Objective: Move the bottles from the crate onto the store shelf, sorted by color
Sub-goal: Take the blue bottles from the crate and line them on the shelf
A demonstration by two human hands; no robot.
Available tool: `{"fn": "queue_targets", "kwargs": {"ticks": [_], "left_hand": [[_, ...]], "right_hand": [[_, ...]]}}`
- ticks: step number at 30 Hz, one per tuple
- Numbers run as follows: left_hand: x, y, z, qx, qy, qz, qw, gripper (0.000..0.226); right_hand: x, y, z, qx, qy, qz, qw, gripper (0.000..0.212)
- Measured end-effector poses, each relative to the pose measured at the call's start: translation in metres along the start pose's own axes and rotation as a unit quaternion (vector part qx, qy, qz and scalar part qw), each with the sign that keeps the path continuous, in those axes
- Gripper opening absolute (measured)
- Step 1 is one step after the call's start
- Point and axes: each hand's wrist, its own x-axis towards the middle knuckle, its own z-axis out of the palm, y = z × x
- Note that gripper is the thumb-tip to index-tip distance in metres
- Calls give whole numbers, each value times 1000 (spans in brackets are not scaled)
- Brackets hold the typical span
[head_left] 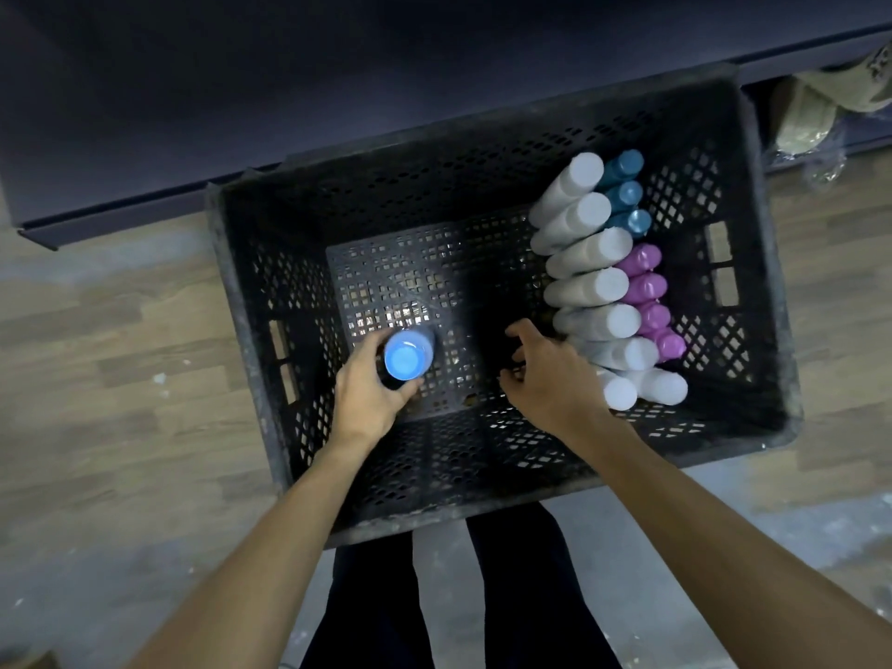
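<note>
While left hand [364, 393] grips a smooth blue-capped bottle [408, 354], right hand [550, 379] hovers empty.
Perforated black plastic crate [753, 292] (lattice walls); cylindrical white bottles [586, 253] far right.

Crate [502, 480]: on the floor [120, 359], directly before the person's legs [449, 586]; far rim against the shelf unit [289, 89] behind it.

Crate contents, right half: 2 rows of bottles standing side by side, running front to back. Inner row: 7 wide-capped bottles [586, 251], leaning leftward. An 8th wide-capped bottle [663, 386] stands at the near end of the outer row. Outer row, against the right wall: 3 narrow-capped bottles [627, 193] at the back, 4 more [649, 294] before them.

Crate contents, left half: 1 upright bottle [408, 354] near the left wall, in the left hand [369, 393].

Centre: right hand [550, 374], just left of the inner row.

Bagged goods [811, 108]: behind the crate, to its right.
</note>
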Motion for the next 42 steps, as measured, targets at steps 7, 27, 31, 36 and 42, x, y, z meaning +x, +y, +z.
{"fn": "queue_targets", "kwargs": {"ticks": [7,27,31,36,42], "left_hand": [[10,7,15,-45,25,26,998,63],[-106,262,-299,-85,119,269,952,56],[-154,334,-373,-82,165,337,923,58],[-211,407,-446,-102,198,410,885,55],[-263,477,-517,-108,219,485,839,51]], "right_hand": [[3,-8,6,-49,-4,11,999,48],[-139,-206,-235,-133,172,-240,946,61],[-200,-257,-308,-138,270,-281,911,60],[-270,-311,-391,-153,338,-329,868,59],[-336,-366,-475,-154,425,-381,807,56]]}}
